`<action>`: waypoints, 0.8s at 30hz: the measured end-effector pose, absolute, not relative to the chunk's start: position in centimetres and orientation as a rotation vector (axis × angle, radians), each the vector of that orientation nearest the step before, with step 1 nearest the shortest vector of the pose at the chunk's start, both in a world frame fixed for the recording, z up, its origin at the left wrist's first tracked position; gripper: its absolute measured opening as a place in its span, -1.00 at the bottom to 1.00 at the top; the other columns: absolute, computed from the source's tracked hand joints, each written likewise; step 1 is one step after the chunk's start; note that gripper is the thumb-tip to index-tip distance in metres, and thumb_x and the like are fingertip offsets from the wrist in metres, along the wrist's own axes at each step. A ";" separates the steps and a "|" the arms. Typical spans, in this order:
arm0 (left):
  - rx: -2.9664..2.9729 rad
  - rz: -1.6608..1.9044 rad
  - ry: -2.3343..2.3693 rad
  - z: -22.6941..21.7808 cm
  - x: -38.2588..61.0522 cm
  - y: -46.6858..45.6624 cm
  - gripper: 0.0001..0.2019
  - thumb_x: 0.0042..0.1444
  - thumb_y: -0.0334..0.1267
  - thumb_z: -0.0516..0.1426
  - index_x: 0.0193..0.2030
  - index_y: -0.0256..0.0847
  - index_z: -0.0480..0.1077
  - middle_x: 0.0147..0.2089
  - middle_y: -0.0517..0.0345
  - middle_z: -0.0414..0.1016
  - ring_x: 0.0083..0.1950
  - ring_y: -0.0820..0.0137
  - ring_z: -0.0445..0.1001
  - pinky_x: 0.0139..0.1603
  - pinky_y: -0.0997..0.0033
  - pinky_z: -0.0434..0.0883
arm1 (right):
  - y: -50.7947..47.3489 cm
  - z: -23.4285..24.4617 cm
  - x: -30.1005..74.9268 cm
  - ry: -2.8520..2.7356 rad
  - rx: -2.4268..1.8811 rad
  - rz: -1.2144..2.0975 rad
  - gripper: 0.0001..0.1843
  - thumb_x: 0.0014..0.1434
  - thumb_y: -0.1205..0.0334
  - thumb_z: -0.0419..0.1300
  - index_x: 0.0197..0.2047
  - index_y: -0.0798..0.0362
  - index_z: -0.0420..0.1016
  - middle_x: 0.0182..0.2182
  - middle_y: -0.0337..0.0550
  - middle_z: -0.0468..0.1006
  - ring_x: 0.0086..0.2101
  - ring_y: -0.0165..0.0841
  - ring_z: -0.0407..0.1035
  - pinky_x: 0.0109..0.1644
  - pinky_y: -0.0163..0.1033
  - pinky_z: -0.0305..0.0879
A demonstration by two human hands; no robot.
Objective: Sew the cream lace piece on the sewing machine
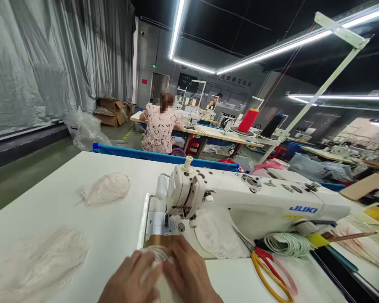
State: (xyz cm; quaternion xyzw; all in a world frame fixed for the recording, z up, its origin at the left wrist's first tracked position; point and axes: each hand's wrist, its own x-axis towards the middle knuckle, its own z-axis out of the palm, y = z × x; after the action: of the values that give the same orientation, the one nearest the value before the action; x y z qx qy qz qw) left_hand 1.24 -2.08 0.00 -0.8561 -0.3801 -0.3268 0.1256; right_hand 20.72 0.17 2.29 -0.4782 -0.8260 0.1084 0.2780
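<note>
While a white Juki sewing machine stands idle across the worktable, two bare hands bunch a piece of pale lace fabric at the near edge.

Left hand: the left hand lies at the bottom of the view, fingers curled over the left side of the lace fabric and pressing it to the table.

Right hand: the right hand rests just beside it, fingers bent and closed on the right side of the same fabric, fingertips meeting those of the left.

Fabric: the lace sits directly in front of the needle plate, near the presser foot but not under it.

Table, left: one pale lace bundle lies far left of the machine; a looser heap of lace spreads near the left edge.

Table, right: scissors with red and yellow handles lie right of the hands, beside a coil of white cord; a flat lace piece lies under the machine arm.

Thread stand: a red thread cone and a dark cone stand behind the machine.

Background: a person in a floral top sits at a far table, back to the camera; cardboard boxes rest by the grey curtain.
</note>
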 end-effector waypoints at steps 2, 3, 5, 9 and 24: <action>-2.605 -1.042 -1.451 1.2 0.6 -0.7 -0.69 0.32 -0.22 -0.14 0.11 -0.11 0.25 0.00 0.00 0.33 -0.05 0.18 0.32 -0.15 0.24 0.32 | 0.3 1.9 21.0 -2.154 -1.305 0.430 -0.88 0.20 0.31 -0.01 -0.39 0.04 0.22 -0.39 -0.18 0.37 -0.42 -0.38 0.30 -0.42 -0.35 0.15; -2.658 -1.061 -1.622 1.6 0.3 -0.1 -0.69 0.29 -0.20 -0.10 0.14 -0.08 0.21 0.01 0.01 0.32 -0.03 0.17 0.29 -0.10 0.19 0.30 | 0.3 1.9 21.3 -2.122 -1.323 0.533 -0.89 0.18 0.34 -0.02 -0.40 0.04 0.21 -0.41 -0.19 0.36 -0.42 -0.39 0.28 -0.41 -0.35 0.12; -2.834 -1.028 -1.894 2.4 -0.1 0.8 -0.67 0.20 -0.18 0.00 0.11 -0.04 0.22 -0.06 0.06 0.33 -0.05 0.15 0.27 -0.07 0.14 0.26 | 0.1 2.2 21.9 -2.047 -1.349 0.776 -0.94 0.15 0.34 0.01 -0.38 0.04 0.22 -0.42 -0.21 0.35 -0.41 -0.40 0.25 -0.40 -0.36 0.09; -3.111 -0.967 -2.247 3.5 0.5 1.3 -0.84 -0.01 -0.17 0.03 -0.32 -0.17 0.32 -0.32 0.13 0.28 -0.22 0.19 0.26 -0.16 0.22 0.19 | -0.6 3.2 22.7 -1.785 -1.305 1.183 -0.90 0.06 0.33 0.10 -0.38 0.04 0.19 -0.49 -0.31 0.27 -0.44 -0.45 0.16 -0.38 -0.37 0.05; -3.595 -1.434 -2.287 8.3 3.2 -1.1 -0.62 -0.20 -0.30 0.04 -0.16 -0.27 0.41 -0.27 0.14 0.45 -0.19 0.27 0.35 -0.23 0.39 0.18 | -2.6 6.3 23.8 -1.564 -1.150 1.337 -0.69 0.02 0.07 0.21 -0.27 0.14 0.35 -0.52 -0.31 0.28 -0.46 -0.45 0.12 -0.35 -0.34 0.03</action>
State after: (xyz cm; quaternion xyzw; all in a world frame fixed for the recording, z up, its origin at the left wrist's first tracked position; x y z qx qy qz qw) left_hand 3.21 -1.13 8.33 -0.6234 -0.3965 -0.2486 -0.6264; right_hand 23.81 -2.59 6.26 -0.4508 -0.6132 0.5243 0.3821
